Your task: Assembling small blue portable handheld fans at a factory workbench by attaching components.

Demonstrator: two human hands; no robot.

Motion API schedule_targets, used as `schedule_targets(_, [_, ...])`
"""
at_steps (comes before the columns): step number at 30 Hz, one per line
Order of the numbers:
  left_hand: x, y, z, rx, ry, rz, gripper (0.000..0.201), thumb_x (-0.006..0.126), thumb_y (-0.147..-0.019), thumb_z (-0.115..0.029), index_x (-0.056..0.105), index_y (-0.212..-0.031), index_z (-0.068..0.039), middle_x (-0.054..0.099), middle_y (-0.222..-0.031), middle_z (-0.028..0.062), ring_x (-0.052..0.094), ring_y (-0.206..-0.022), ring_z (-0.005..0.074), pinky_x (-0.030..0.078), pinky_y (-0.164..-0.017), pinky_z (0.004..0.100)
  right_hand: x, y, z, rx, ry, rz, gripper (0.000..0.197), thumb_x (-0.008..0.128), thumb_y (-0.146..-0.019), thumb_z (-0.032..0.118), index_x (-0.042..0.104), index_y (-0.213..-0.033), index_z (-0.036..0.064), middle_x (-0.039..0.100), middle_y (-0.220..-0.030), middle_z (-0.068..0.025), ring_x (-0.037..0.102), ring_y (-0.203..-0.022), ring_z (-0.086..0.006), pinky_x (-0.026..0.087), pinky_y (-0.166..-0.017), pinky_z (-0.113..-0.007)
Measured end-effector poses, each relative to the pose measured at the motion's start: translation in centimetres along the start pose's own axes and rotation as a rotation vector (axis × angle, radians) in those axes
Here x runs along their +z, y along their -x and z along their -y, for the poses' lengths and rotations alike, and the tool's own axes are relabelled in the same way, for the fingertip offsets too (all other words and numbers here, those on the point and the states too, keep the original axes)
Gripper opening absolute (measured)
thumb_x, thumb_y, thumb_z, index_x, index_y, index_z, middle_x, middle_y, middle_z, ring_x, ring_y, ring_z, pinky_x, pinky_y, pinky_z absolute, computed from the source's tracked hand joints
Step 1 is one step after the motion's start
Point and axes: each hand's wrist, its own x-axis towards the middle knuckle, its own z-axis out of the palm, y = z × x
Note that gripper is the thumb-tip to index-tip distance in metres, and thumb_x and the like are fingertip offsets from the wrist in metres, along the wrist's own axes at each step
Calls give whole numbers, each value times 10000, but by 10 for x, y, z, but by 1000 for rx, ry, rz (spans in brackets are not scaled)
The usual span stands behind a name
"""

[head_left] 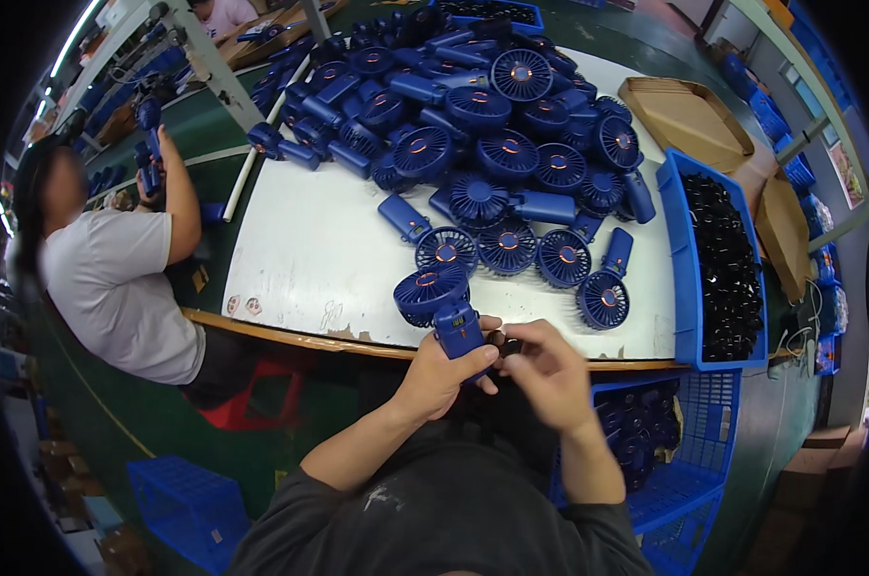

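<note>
My left hand is closed around the handle of a dark blue handheld fan. The fan's round caged head points away from me, over the front edge of the white table. At the handle's lower end, my right hand pinches a small black part, partly covered by the fingers. Whether that part touches the handle is hard to tell. Just beyond the held fan lie several loose blue fans, among them one fan at the right. Behind them rises a large pile of similar fans.
A blue bin of small black parts stands at the table's right end. Below the table, a blue crate holds dark blue pieces. Cardboard boxes sit at the far right. To the left, a seated co-worker handles a blue fan.
</note>
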Motion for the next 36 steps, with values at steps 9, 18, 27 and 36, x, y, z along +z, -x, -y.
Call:
schedule_targets(9, [-29, 22, -16, -152, -53, 147, 260, 718, -910, -108, 593, -1118, -16, 627, -936, 67, 647, -837, 144, 534, -467, 237, 8, -26, 19, -478, 650, 168, 322, 717, -821, -23, 664, -1136, 13, 625, -1017, -149, 655, -883, -289, 541, -735, -345])
schedule_targets(18, [-35, 26, -5, -58, 72, 256, 571, 584, -958, -540, 554, -1208, -28, 632, -965, 110, 666, -847, 184, 580, -524, 268, 29, -49, 22, -542, 715, 310, 346, 724, -812, 34, 654, -1150, 34, 602, -1083, -153, 613, -958, -324, 537, -778, -387])
schedule_targets(27, [-12, 15, 14, -60, 253, -140, 504, 372, -1022, -413, 521, -1306, -24, 598, -1269, 147, 575, -1201, 233, 430, -1053, 378, 47, -17, 10, -443, 997, 140, 558, 769, -756, 184, 576, -1252, 17, 539, -1177, -182, 533, -1078, -375, 457, -915, -470])
schedule_targets(36, [-12, -41, -70, 854, -1636, 119, 745, 635, -865, -187, 315, -1478, 91, 340, -1521, 304, 294, -1426, 475, 236, -1189, 514, -16, 79, -55, 81, -23, -385, 515, 696, -716, 52, 557, -1207, -16, 554, -841, -30, 549, -747, -137, 470, -702, -264])
